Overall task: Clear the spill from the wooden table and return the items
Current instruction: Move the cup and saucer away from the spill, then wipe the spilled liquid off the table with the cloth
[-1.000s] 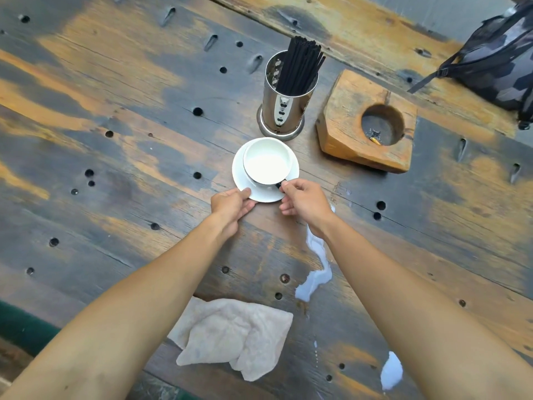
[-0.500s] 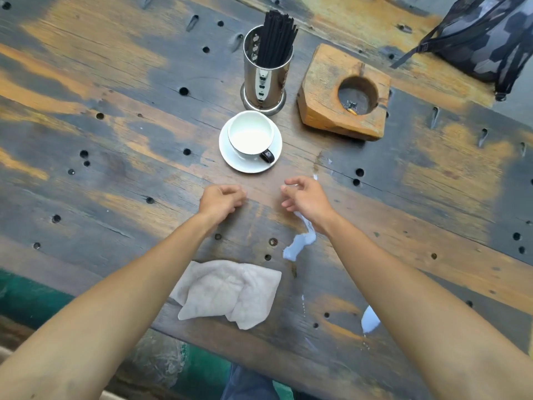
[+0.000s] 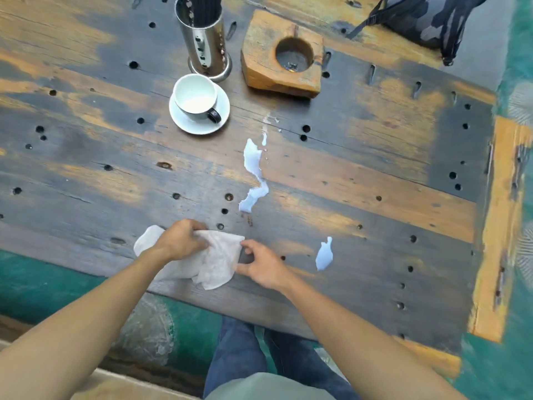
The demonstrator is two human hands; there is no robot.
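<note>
Both hands are on the white cloth [image 3: 215,259] near the table's near edge. Fingers of the left hand [image 3: 180,239] are curled into the cloth's upper fold, gripping it. Thumb and forefinger of the right hand [image 3: 264,265] pinch the cloth's right edge, the remaining fingers loosely curled. Crumpled, the cloth has its long axis running left to right, parallel to that edge, with one lobe showing left of the left wrist.

Just right of the right hand lies a small white puddle [image 3: 324,255]. Beyond the fingers, a longer milk streak [image 3: 253,176] runs away from the person, its long axis pointing toward the cup [image 3: 196,95] on its saucer [image 3: 223,109]; the cup's dark handle points back toward the right hand. Past the cup stands a perforated steel holder [image 3: 206,41] with dark sticks, and right of it a wooden block [image 3: 259,67] with a round hollow. A dark bag [image 3: 427,18] sits at the far right corner.

No writing can be read on anything. Bare wooden table [image 3: 375,183], drilled with holes, lies open right of the spills and left of the cloth.
</note>
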